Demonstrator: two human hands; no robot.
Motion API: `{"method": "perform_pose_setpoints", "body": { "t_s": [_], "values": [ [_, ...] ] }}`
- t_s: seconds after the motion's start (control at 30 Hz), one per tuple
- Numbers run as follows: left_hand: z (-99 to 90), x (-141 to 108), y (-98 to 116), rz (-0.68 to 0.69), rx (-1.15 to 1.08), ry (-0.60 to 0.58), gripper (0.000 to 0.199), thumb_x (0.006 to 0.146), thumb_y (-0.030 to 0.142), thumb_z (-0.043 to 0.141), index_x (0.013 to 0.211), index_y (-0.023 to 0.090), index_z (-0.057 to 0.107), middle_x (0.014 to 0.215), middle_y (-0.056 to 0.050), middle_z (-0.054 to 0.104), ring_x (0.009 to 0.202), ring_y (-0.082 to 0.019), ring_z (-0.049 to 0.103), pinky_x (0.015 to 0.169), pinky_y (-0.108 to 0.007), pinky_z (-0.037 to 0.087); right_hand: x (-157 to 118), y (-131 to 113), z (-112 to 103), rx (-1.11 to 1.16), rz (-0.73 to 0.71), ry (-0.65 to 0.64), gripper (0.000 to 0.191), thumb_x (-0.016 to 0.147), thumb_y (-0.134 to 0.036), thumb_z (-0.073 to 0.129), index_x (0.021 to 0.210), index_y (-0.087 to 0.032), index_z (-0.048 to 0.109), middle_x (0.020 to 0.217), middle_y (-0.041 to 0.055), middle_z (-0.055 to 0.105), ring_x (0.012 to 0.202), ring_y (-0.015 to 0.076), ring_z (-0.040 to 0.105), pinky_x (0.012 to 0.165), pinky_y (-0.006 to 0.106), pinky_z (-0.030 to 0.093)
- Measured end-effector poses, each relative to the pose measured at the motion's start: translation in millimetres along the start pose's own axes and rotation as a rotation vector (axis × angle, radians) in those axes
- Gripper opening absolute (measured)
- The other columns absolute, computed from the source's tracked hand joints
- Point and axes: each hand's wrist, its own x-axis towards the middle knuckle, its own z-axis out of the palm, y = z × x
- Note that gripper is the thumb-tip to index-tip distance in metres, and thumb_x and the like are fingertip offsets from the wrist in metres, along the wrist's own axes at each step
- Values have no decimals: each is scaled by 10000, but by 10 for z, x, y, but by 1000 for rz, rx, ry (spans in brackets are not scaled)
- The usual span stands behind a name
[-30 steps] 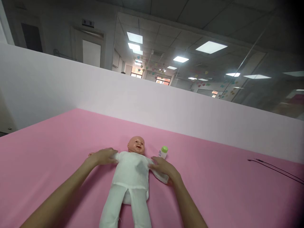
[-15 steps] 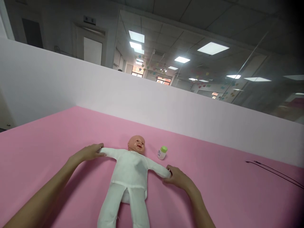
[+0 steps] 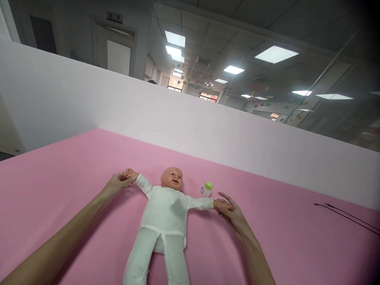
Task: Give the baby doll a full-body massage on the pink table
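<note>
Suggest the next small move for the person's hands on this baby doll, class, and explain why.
Probably the right hand should close gently around the baby doll's small hand: its fingers look spread and only lightly touching, while the left hand clasps the doll's other hand, with both doll arms stretched out.

- The left forearm (image 3: 62,237), bare, stretches from the near left corner up and to the right.
- The left hand (image 3: 117,183) sits far forward, tilted, its fingers (image 3: 124,178) curled closed.
- The right forearm (image 3: 257,251), also bare, rises steeply from the near right edge, leaning left.
- The right hand (image 3: 232,212) is well apart from the left, turned inward, with the thumb (image 3: 224,196) raised and spread from the fingers (image 3: 222,208).
</note>
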Motion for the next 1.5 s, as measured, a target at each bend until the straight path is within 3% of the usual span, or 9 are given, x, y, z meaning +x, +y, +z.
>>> {"method": "perform_pose_setpoints", "body": {
  "t_s": [0.13,0.27,0.5,0.73,0.83,1.03,1.17,1.3,1.5],
  "values": [
    [403,-57,-119,69,-57,121,421,697,533,827,895,176,727,966,-111,747,933,-291,684,819,-393,530,122,225,315,376,0,310,704,577,-401,932,1172,-268,579,881,1,699,592,139,578,602,314,574],
    [629,-210,-103,258,-64,44,351,749,373,808,1055,225,720,1156,-90,734,1077,-284,672,974,-420,516,120,431,658,457,-14,336,531,624,-426,896,1032,-268,595,833,-6,677,645,158,609,618,301,583],
    [732,-422,-153,527,206,-168,239,871,324,733,1100,258,751,1166,-62,743,1134,-265,643,1012,-409,496,-217,453,1010,-26,-280,27,446,851,-410,740,1253,-234,665,1305,99,691,1158,306,641,1004,472,531],
    [709,-420,-173,818,530,-399,238,986,315,613,1192,300,730,1196,-69,733,1172,-259,602,1040,-430,430,-388,481,1121,-595,-650,-400,384,991,-236,480,1286,-354,695,1376,32,661,1157,280,588,1016,493,483],
    [725,-403,-197,701,395,-294,230,952,363,654,1153,286,734,1198,-66,727,1163,-262,611,1038,-418,445,-347,530,1125,-476,-582,-270,347,967,-304,553,1288,-311,685,1330,65,680,1144,288,598,1007,479,487],
    [584,-212,-333,166,-159,263,445,881,587,654,1043,172,672,1045,-93,724,993,-265,670,868,-373,540,-85,674,924,165,-110,267,509,871,-579,649,1221,-210,631,1058,82,712,924,246,667,776,357,563],
    [482,-115,-371,5,-269,313,544,782,611,744,1041,137,678,1063,-124,732,1020,-287,687,878,-380,553,36,728,750,356,36,344,489,819,-564,680,1163,-217,651,834,30,677,707,205,631,632,323,548],
    [554,-190,-281,231,-88,203,492,814,416,759,1226,170,650,1236,-115,707,1143,-288,652,962,-395,533,-52,593,770,268,-85,229,507,846,-559,697,1226,-225,664,1070,73,738,873,229,684,737,334,574],
    [671,-371,-297,844,449,-71,298,1001,174,497,1213,257,689,1207,-73,725,1119,-225,646,948,-391,496,-287,409,871,-268,-442,-324,361,913,-418,694,1248,-289,725,1351,72,679,1268,298,573,1103,487,451]
  ]
}}
